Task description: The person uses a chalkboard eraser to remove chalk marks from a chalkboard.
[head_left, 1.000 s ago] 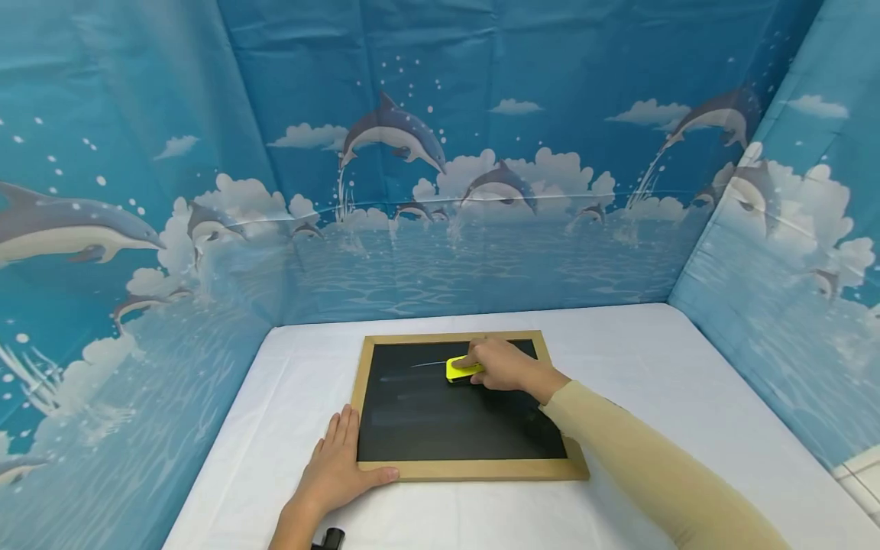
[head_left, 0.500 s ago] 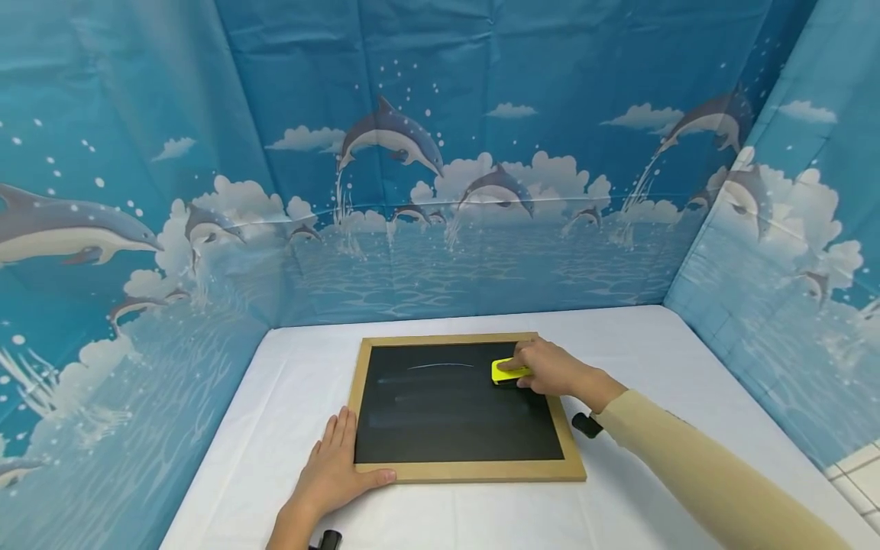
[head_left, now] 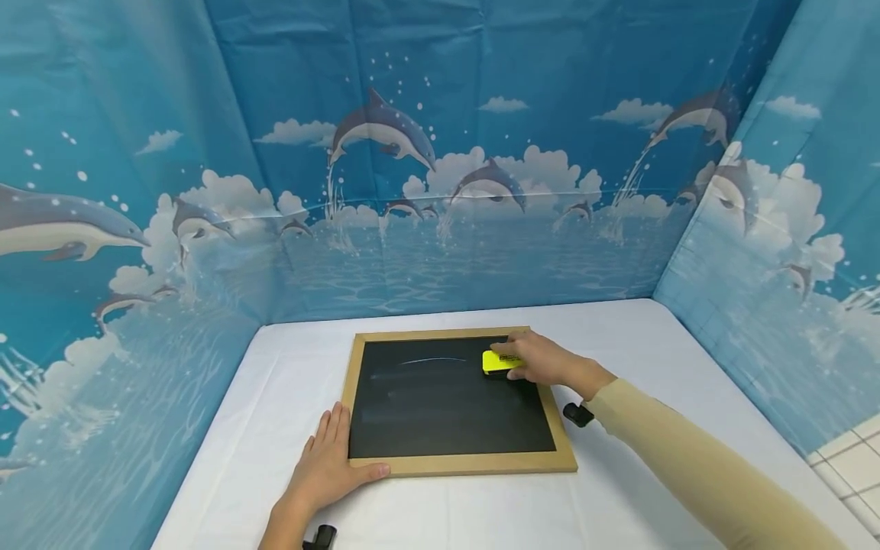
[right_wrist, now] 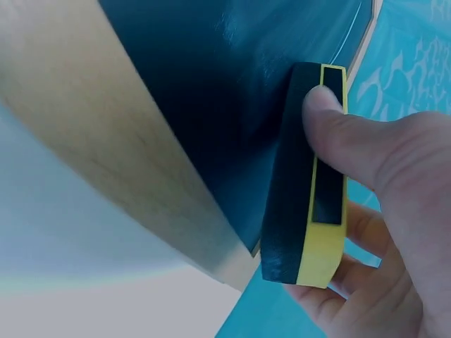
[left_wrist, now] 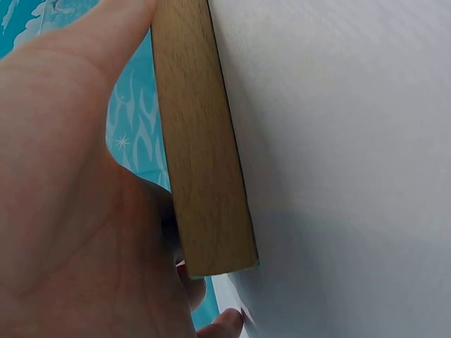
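Observation:
A small blackboard (head_left: 447, 412) with a wooden frame (head_left: 467, 464) lies on the white-covered table. My left hand (head_left: 323, 470) rests at its near left corner, fingers extended along the left side and thumb on the front edge. The left wrist view shows that palm beside the wooden frame (left_wrist: 204, 155). My right hand (head_left: 543, 359) grips a yellow and black blackboard eraser (head_left: 496, 363) at the board's upper right. In the right wrist view, the thumb presses the side of the eraser (right_wrist: 323, 260). A thin chalk line (head_left: 433, 359) and faint smears show left of it.
White cloth (head_left: 639, 359) covers the table around the board. A dolphin-print curtain (head_left: 454, 252) encloses the back and both sides. Black wrist devices (head_left: 577, 415) show by both wrists. White tiles (head_left: 852, 466) appear at the lower right.
From the board's upper middle, my right hand has moved right with the eraser, exposing the chalk line's right part. My left hand stays at the corner. The head view has shifted slightly.

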{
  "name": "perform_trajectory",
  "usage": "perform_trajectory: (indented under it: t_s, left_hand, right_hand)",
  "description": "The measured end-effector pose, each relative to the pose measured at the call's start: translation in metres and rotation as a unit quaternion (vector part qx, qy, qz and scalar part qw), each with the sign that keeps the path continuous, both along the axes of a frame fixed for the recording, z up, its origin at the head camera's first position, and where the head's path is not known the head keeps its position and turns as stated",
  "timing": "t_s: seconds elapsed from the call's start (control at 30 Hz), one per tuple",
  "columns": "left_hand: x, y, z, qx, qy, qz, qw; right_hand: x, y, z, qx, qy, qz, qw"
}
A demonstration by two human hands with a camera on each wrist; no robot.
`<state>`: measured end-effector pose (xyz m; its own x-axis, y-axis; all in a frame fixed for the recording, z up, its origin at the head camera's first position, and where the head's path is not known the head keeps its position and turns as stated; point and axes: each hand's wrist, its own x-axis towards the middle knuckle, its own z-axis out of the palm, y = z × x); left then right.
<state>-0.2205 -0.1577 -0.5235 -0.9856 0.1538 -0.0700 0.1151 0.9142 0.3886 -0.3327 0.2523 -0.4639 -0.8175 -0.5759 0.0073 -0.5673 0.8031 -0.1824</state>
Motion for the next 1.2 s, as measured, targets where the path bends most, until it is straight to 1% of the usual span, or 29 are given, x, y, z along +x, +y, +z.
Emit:
perform_trajectory:
  t_s: [0.17, 0.37, 0.57, 0.83, 1.0, 1.2]
  left_hand:
    - [-0.002, 0.0, -0.002, -0.002, -0.002, 0.004, 1.0]
    - [-0.001, 0.003, 0.0, 0.004, -0.004, 0.002, 1.0]
    - [0.001, 0.004, 0.001, 0.0, -0.017, 0.011, 0.9998]
    - [-0.002, 0.0, 0.001, -0.005, -0.007, 0.014, 0.9999]
    - [-0.001, 0.0, 0.001, -0.004, -0.003, 0.013, 0.9999]
    - [-0.002, 0.003, 0.0, 0.001, -0.003, 0.01, 0.9999]
  right_hand:
    - [-0.009, 0.004, 0.001, 0.021, 0.001, -0.032, 0.999]
    - [-0.016, 0.004, -0.002, 0.02, 0.013, -0.048, 0.999]
    - [-0.021, -0.002, -0.004, 0.032, 0.023, -0.053, 0.998]
    - [-0.025, -0.014, -0.001, 0.03, 0.03, -0.057, 0.997]
    - [-0.028, -0.021, -0.005, 0.021, 0.025, -0.056, 0.998]
    - [-0.033, -0.031, -0.01, 0.01, 0.033, -0.055, 0.998]
